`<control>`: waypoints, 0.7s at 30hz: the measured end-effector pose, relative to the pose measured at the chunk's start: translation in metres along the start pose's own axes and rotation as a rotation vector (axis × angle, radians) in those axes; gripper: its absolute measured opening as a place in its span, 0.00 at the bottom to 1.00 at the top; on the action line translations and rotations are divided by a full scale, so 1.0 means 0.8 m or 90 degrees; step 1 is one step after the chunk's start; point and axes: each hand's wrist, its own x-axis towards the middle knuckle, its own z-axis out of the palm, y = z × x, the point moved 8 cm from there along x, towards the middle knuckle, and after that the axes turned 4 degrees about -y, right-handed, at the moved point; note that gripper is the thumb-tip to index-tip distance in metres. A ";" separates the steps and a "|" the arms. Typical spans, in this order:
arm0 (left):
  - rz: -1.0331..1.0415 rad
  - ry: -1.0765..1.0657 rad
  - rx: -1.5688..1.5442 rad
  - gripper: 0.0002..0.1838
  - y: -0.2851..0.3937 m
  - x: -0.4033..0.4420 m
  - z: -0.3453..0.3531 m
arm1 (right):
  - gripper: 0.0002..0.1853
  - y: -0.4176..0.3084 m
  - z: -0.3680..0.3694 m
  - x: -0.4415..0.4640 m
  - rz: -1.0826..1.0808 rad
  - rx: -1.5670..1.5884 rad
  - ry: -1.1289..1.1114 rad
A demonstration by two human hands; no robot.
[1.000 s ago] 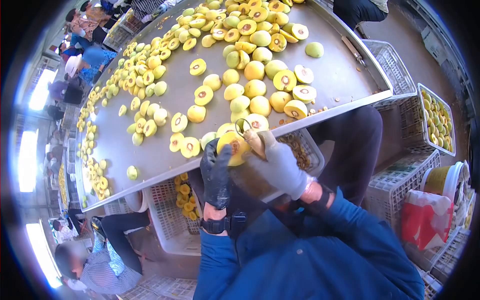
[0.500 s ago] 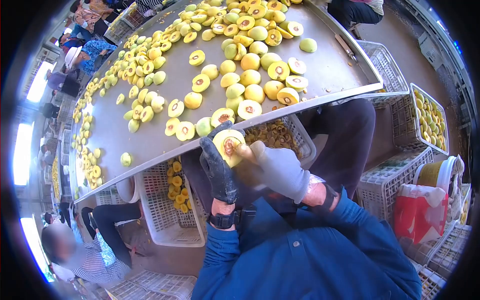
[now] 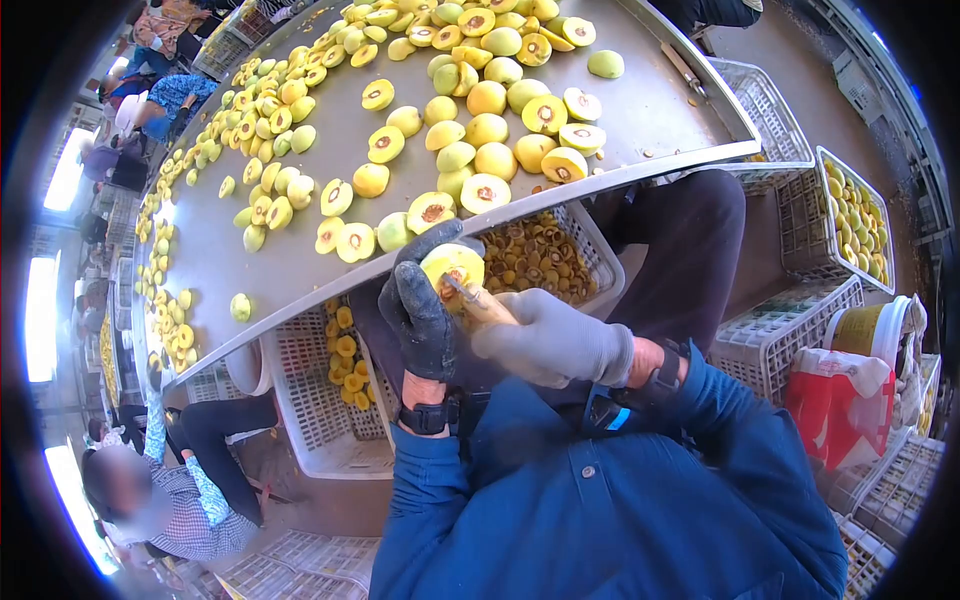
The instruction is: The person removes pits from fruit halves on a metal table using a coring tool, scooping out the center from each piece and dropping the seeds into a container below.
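Observation:
My left hand (image 3: 420,312), in a dark, stained glove, is closed around a yellow peach half (image 3: 455,258) with its cut face up. The brown stone area shows in the middle of it. In a grey glove, my right hand (image 3: 560,338) grips a pitting tool by its light wooden handle (image 3: 490,306). The metal tip touches the brown centre of the fruit; its exact shape is hard to see. Both hands are just off the near edge of the metal table (image 3: 330,285), where many more peach halves (image 3: 486,193) lie, some cut side up.
Below the table edge stands a crate of brown stones and scraps (image 3: 535,255). A white crate (image 3: 325,440) with hollowed peach halves (image 3: 350,375) is to the left. Another wooden-handled tool (image 3: 682,66) lies on the table. Full crate (image 3: 855,225) at right; a co-worker (image 3: 190,500) sits at left.
My right hand has turned and moved slightly down and right, so the tool's handle shows. The left hand still holds the peach half. The co-worker at left now has an arm up to the table.

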 end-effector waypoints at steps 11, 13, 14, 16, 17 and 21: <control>0.027 -0.126 0.078 0.35 0.007 0.018 -0.005 | 0.10 0.000 0.019 0.003 0.032 0.193 -0.162; 0.008 -0.093 0.057 0.39 -0.002 0.019 0.000 | 0.09 0.005 0.006 0.019 -0.109 0.075 -0.100; 0.009 -0.102 0.042 0.38 -0.008 0.020 0.001 | 0.09 0.008 -0.005 0.032 -0.243 -0.049 -0.027; 0.003 -0.164 0.090 0.38 -0.003 0.020 0.012 | 0.10 0.005 -0.019 0.029 -0.346 -0.211 0.050; 0.004 -0.196 0.115 0.38 -0.001 0.021 0.018 | 0.10 0.018 -0.018 0.032 -0.261 -0.151 0.000; -0.083 -0.143 -0.066 0.38 -0.020 0.018 0.017 | 0.12 0.028 0.006 0.016 0.012 0.141 -0.188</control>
